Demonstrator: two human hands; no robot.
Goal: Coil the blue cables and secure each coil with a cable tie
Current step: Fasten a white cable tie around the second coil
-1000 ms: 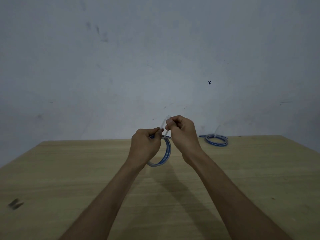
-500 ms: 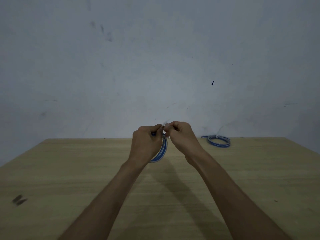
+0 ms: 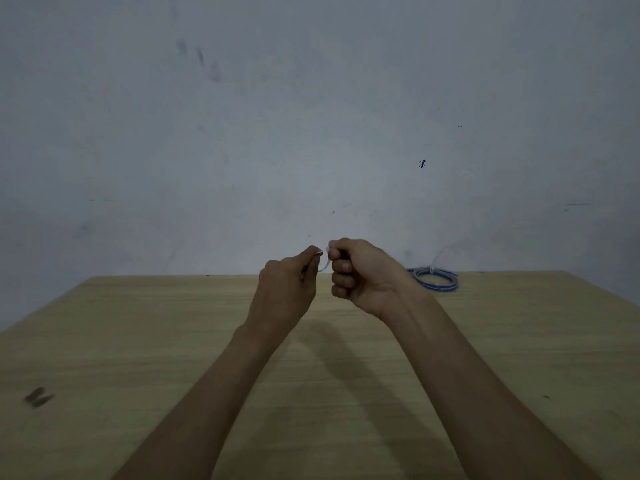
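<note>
Above the far middle of the wooden table (image 3: pixel 138 341) I hold both hands close together. My left hand (image 3: pixel 289 289) is closed, with only a dark sliver of the blue cable coil showing inside its fingers. My right hand (image 3: pixel 362 275) is a fist, turned palm towards me. A short curve of the white cable tie (image 3: pixel 325 263) shows in the gap between the two hands. The rest of that coil is hidden behind the hands. A second blue coil (image 3: pixel 437 281) lies flat at the table's far right edge, with the tail of a white tie (image 3: pixel 440 259) sticking up from it.
A grey wall (image 3: pixel 311 116) rises directly behind the table's far edge. A dark smudge (image 3: pixel 38 397) marks the tabletop at the near left. The table's left and right edges slant in towards the far side.
The coil hung in plain sight below my hands; now it is hidden behind them. My right hand has rolled into a fist and the tie's upright tail has shortened to a small curve.
</note>
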